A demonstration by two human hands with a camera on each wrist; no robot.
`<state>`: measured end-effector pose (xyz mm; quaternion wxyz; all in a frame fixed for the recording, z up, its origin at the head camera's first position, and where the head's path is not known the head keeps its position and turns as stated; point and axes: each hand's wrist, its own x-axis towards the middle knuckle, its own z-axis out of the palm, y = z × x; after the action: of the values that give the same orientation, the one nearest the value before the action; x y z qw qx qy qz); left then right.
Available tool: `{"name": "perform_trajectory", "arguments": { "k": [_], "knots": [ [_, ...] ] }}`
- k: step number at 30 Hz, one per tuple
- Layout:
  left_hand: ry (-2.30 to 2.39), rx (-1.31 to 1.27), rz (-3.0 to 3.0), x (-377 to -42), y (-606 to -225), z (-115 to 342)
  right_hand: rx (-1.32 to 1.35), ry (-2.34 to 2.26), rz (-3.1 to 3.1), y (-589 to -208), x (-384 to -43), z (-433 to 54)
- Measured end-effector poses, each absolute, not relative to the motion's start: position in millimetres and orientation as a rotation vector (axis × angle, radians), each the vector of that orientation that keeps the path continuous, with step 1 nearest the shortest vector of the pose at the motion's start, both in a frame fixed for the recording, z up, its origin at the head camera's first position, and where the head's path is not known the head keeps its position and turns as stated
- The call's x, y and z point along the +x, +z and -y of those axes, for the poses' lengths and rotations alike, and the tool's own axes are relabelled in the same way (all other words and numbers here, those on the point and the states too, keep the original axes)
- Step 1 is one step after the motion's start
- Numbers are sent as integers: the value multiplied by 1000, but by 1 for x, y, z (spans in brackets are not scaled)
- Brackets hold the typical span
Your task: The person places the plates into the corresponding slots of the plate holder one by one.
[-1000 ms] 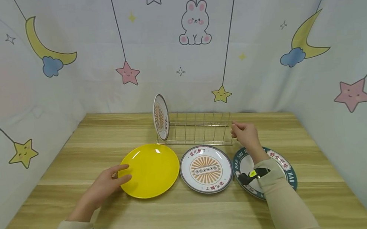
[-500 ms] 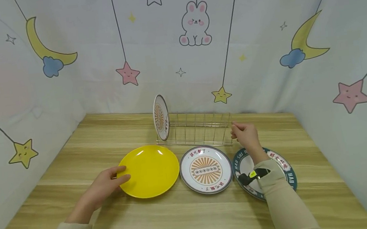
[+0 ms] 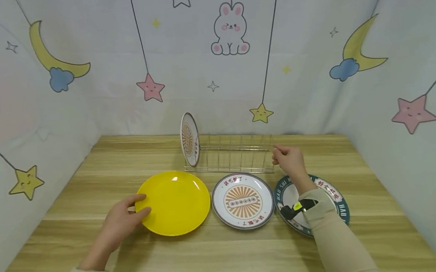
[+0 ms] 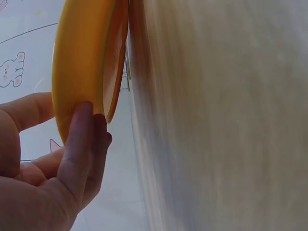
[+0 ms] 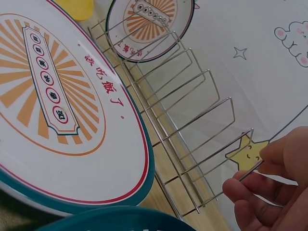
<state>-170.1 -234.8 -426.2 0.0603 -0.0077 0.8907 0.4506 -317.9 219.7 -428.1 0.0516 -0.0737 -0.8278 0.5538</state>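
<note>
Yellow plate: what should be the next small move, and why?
Perhaps raise the yellow plate a little toward the wire rack: the left hand grips its rim, the right hand pinches the rack's end, and one white plate stands there.

From my post, I have room in the slots of the wire rack (image 3: 235, 148) — right of the upright plate (image 3: 189, 140) filling its left end. My right hand (image 3: 290, 161) bars the other end. Low entry from the front meets the yellow plate (image 3: 174, 203), white plate (image 3: 243, 200) and green-rimmed plate (image 3: 330, 191) — bare tabletop (image 3: 199, 262) lies this side.
</note>
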Motion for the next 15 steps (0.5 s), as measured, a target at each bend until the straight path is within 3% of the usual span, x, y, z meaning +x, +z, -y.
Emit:
{"name": "perform_trajectory", "arguments": {
  "k": [15],
  "knots": [
    [1650, -113, -2790, -167, -426, 240, -206, 1592, 2511, -428, -321, -216]
  ]
}}
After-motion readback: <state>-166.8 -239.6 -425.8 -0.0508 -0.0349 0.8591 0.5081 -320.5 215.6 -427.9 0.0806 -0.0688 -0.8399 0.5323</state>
